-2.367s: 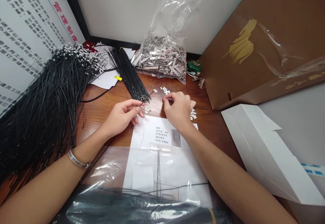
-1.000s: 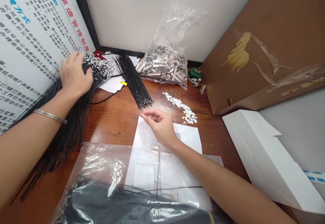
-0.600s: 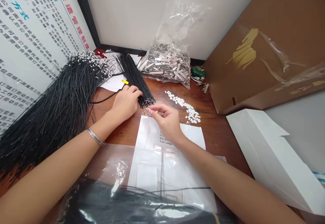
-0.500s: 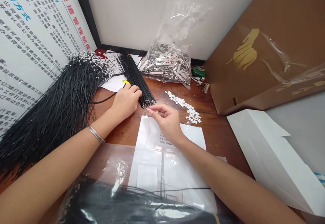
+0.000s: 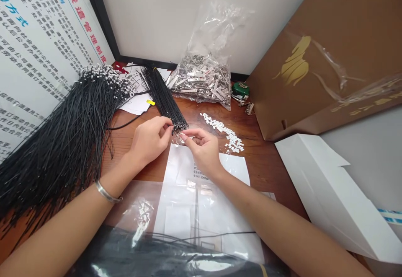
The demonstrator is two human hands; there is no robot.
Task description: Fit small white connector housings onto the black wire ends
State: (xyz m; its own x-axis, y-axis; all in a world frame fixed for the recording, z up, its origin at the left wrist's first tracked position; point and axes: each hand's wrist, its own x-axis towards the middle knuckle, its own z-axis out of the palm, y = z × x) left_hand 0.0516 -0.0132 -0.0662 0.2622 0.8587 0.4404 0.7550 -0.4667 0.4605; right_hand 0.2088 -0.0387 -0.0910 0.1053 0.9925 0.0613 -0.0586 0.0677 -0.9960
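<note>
My left hand [image 5: 150,141] is closed in a pinch at the near end of a rubber-banded bundle of black wires [image 5: 163,97], on what appears to be one wire's tip. My right hand [image 5: 202,149] pinches a small white connector housing [image 5: 182,135] between thumb and forefinger, close beside the left fingertips. The wires' metal-tipped ends point toward me. To the right of the bundle lies a scattered strip of loose white connector housings [image 5: 221,128].
A large heap of black wires with white ends [image 5: 72,130] fills the left side. Behind stands a clear bag of metal clips [image 5: 201,80], near a green tape measure [image 5: 240,89]. Bagged black wires [image 5: 157,256] lie in front over printed paper [image 5: 179,164]. A brown box [image 5: 314,59] stands right.
My left hand has come down from the side of the bundle to its near end, nearer the right fingertips. My right hand keeps its pinch. The whole view has shifted slightly.
</note>
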